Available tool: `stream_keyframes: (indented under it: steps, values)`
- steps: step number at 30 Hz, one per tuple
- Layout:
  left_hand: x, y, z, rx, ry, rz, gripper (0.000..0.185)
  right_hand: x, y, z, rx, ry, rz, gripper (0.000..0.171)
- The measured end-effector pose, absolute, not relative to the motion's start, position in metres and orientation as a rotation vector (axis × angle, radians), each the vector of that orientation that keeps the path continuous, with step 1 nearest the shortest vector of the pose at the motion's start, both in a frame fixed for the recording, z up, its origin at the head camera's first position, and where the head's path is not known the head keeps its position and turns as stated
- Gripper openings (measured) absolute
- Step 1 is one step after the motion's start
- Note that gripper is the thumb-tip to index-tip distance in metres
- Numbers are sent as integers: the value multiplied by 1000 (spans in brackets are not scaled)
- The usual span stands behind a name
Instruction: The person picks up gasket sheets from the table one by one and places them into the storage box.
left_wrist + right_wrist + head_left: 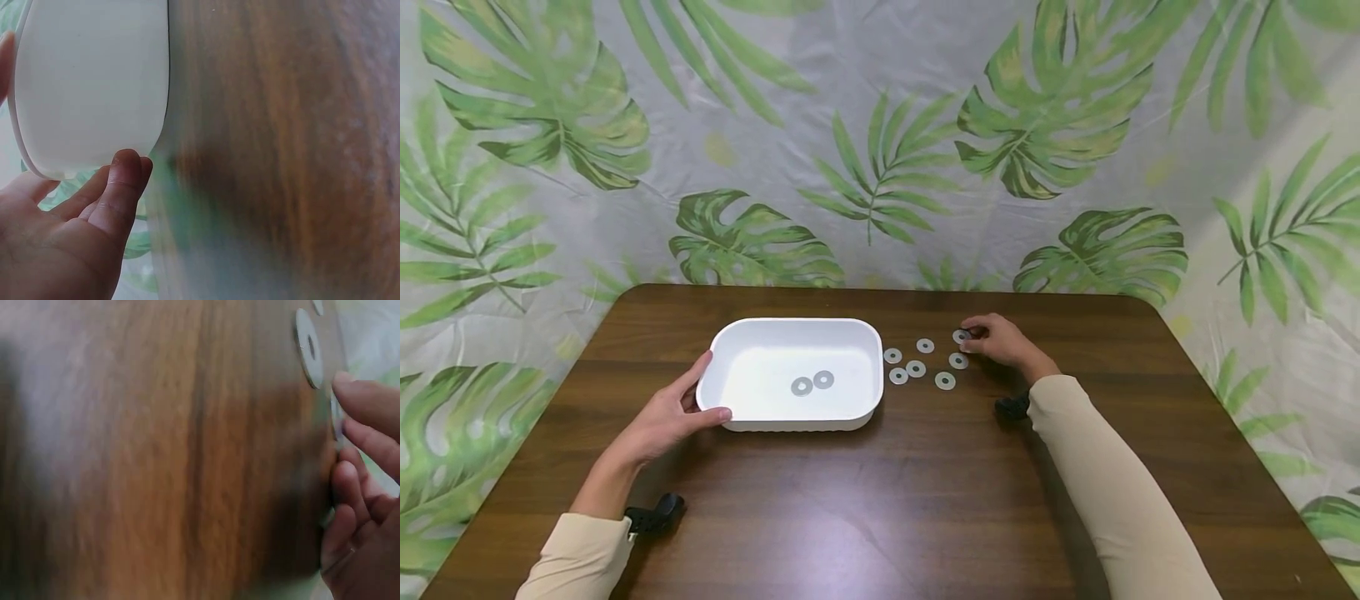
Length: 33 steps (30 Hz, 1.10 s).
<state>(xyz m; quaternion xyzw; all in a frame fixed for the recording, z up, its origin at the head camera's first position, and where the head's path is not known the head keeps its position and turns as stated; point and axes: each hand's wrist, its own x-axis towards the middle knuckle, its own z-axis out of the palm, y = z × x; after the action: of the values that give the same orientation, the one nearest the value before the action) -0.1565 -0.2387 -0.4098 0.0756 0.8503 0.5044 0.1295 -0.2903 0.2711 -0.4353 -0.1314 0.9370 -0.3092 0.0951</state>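
A white tray (850,400) sits mid-table with two grey washers (812,382) lying in it. My left hand (696,400) grips the tray's near-left corner, thumb on the front wall and fingers along the left side. The left wrist view shows that thumb (122,181) against the tray wall (94,81). Several more washers (916,367) lie loose on the table just right of the tray. My right hand (979,335) is at the far right of that group, its curled fingertips pinching one washer (960,336) on the table. In the right wrist view those fingers (365,400) curl beside another washer (309,347).
The dark wooden table (880,500) has rounded corners and bare wood in front of the tray and on both sides. A leaf-print cloth (880,167) hangs behind and around it. Black wrist-camera mounts (655,512) sit under both forearms.
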Motion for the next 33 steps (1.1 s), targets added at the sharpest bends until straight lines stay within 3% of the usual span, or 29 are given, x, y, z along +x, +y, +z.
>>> stream_keyframes:
  steps: [15, 26, 33]
  values:
    - [-155, -241, -409, 240, 2472, 1439, 101, -297, 259, -433, -246, 2833, -849, 29]
    - [-158, -238, -407, 223, 2459, 1442, 102, -294, 269, -432, -324, 2783, -927, 44]
    - [-157, -239, -407, 231, 2472, 1430, 101, -294, 269, -431, -369, 2742, -915, 44]
